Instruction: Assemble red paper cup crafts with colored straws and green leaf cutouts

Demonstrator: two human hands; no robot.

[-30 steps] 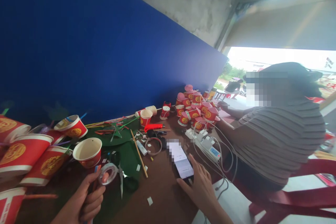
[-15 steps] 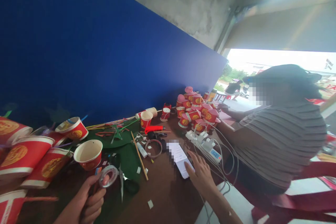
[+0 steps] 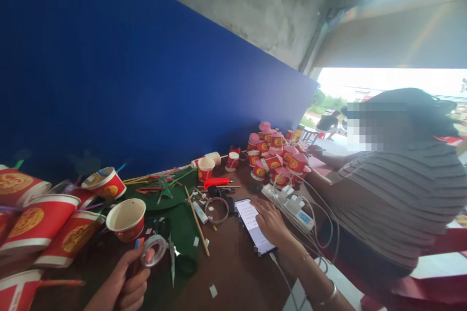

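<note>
Fingers touch phone; paper cup holds nothing.

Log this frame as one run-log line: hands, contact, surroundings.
left hand: grips clear tape roll | right hand: open, on phone | nearby: scissors, red paper cup, power strip

Red paper cups lie tipped along the counter's left edge. More red cups are piled at its far end, beside a power strip. A person in a striped shirt sits at the right edge.
</note>
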